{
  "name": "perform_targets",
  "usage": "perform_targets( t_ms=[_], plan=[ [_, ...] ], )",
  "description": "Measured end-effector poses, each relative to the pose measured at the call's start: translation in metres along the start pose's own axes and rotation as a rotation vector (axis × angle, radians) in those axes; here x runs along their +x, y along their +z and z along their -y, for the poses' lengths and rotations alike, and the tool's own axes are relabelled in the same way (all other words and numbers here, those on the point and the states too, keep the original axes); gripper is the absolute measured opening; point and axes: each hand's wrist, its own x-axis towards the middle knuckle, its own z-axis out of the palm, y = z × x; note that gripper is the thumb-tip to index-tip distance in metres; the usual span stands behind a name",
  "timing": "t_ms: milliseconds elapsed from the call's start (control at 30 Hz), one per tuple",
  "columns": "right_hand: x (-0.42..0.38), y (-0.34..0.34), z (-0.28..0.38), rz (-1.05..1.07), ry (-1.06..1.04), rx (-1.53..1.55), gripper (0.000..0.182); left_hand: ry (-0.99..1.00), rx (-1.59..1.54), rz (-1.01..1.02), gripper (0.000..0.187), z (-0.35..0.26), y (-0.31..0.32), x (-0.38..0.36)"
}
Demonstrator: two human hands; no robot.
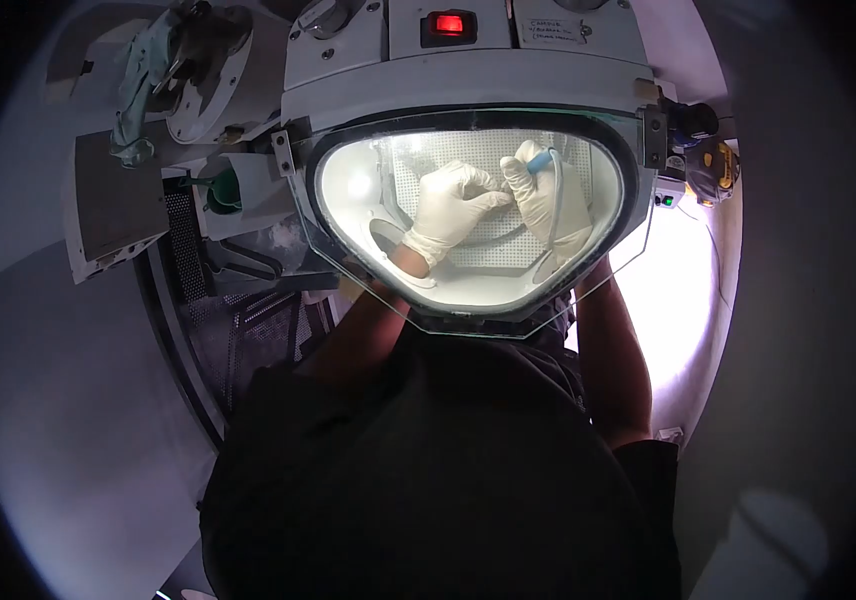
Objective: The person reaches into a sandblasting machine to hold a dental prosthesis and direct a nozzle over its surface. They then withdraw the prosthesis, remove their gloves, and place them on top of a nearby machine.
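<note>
Behind the window of a lit cabinet, both my hands wear white gloves. My left hand is closed, with thumb and fingertips pinched together; whatever is between them is too small to make out. My right hand wraps round a blue pen-like handpiece, whose blue end sticks up past the thumb. A thin grey hose runs from it down along the hand. The two hands' fingertips nearly meet over a perforated floor plate.
The cabinet's clear shield juts out toward my body. A red lit switch sits on top. At left are a green funnel-like piece and a hanging pale glove or cloth. A yellow-black tool is at right.
</note>
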Motion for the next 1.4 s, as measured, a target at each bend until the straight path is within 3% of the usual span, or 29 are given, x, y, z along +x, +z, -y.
perform_targets(
  t_ms=[567, 867, 1067, 1400],
  plan=[
    [0.002, 0.004, -0.009, -0.073, -0.050, -0.013, 0.041, -0.014, -0.037, -0.026, 0.023, 0.006, 0.002, -0.002],
    [0.000, -0.003, 0.001, -0.031, -0.041, -0.032, 0.038, -0.155, -0.099, 0.027, 0.017, -0.001, 0.000, -0.001],
    [-0.001, 0.000, -0.005, -0.011, -0.050, 0.022, 0.038, -0.355, -0.314, 0.053, 0.018, -0.009, -0.002, 0.000],
    [-0.003, 0.001, 0.001, -0.035, -0.037, 0.077, 0.043, -0.347, -0.268, 0.026, 0.018, -0.005, -0.001, 0.000]
  ],
)
